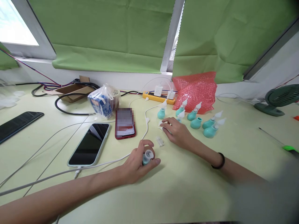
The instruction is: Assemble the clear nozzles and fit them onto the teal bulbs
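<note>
My left hand (pixel 137 161) is wrapped round a teal nasal aspirator bulb (pixel 146 158), its open neck facing up with a whitish ring in it. Further right, my right hand (pixel 177 133) reaches over the table, thumb and fingers bent at a small white plastic piece (pixel 160 125), partly hidden by the fingertips. Between the hands lies a small clear packet or plastic part (pixel 160 142), too small to name. Beyond the right hand stand several teal bulbs with clear pointed tips, such as this aspirator (pixel 210 132). One bulb (pixel 195 123) among them has no tip.
A red phone (pixel 125 123), a pale-cased phone (pixel 88 145) and a dark device (pixel 20 124) lie leftward. A white cable (pixel 112 162) crosses by my left hand. Behind are a bagged blue pack (pixel 102 102), yellow power strip (pixel 149 96) and red bubble-wrap bag (pixel 196 91); a fan (pixel 280 96) stands right.
</note>
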The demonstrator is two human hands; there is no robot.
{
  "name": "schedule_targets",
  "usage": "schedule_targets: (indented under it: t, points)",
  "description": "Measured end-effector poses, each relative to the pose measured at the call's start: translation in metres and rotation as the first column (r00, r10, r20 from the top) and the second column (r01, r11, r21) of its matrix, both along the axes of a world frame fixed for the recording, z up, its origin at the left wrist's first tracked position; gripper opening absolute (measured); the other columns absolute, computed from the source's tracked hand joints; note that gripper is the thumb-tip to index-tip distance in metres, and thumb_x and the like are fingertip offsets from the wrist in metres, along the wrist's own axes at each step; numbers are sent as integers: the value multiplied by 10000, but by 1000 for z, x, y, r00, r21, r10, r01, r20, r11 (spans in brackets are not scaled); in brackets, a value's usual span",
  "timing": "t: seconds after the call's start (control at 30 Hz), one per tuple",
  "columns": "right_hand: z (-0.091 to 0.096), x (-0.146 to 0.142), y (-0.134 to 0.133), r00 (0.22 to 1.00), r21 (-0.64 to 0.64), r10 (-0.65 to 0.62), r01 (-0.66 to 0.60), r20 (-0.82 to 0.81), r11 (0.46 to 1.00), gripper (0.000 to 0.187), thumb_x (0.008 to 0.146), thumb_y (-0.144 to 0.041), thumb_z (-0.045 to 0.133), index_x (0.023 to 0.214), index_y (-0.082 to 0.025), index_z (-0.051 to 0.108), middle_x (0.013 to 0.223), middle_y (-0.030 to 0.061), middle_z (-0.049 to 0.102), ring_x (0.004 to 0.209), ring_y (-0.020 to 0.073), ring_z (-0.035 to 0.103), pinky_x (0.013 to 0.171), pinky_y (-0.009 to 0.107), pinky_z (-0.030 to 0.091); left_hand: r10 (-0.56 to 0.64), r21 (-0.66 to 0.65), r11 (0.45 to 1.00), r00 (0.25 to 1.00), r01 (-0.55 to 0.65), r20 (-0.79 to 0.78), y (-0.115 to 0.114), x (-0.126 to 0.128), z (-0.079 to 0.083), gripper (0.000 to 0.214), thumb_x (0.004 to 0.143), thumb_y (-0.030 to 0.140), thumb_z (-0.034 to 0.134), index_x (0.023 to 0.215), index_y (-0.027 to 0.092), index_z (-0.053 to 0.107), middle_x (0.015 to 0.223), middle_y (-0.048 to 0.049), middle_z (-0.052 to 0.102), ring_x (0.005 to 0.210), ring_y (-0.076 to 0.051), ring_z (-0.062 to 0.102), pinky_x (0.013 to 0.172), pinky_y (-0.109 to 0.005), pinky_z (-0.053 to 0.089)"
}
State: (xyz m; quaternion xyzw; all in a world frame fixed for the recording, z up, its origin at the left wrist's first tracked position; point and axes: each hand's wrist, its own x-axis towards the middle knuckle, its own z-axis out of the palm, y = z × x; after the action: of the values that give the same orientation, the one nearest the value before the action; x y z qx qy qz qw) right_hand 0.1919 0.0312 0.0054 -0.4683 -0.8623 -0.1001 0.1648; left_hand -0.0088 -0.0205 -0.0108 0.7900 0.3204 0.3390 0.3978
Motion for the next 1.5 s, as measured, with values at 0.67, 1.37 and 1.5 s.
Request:
schedule_targets:
  t: [0.67, 1.37, 1.5]
  points:
    - [10, -22, 27, 944, -174, -88, 149, 317, 973, 248, 777, -152, 389, 971, -151, 543, 935, 108, 512, 832, 219, 515, 658, 301, 352, 25, 75, 997, 984, -12, -174, 2, -3, 8, 210, 836, 305, 354, 955, 169, 463, 678, 20, 477, 589, -99, 400, 573, -198, 326]
    - [40, -20, -39, 788, -482, -17, -358, -615, 800, 212, 670, -340, 618, 783, -174, 684, 645, 26, 668, 555, 137, 583, 444, 215, 438, 48, 17, 999, 996, -47, -81, 4, -5, 3, 243, 807, 328, 423, 774, 126, 554, 530, 42, 410, 484, -70, 334, 475, -183, 289]
    - [38, -16, -31, 817, -599, -59, -370, -574, 710, 225, 665, -329, 622, 797, -157, 683, 599, 26, 651, 507, 115, 556, 400, 194, 397, 56, 80, 996, 994, -48, -96, 5, -4, 2, 230, 805, 312, 435, 790, 123, 565, 554, 35, 436, 495, -68, 344, 485, -183, 283]
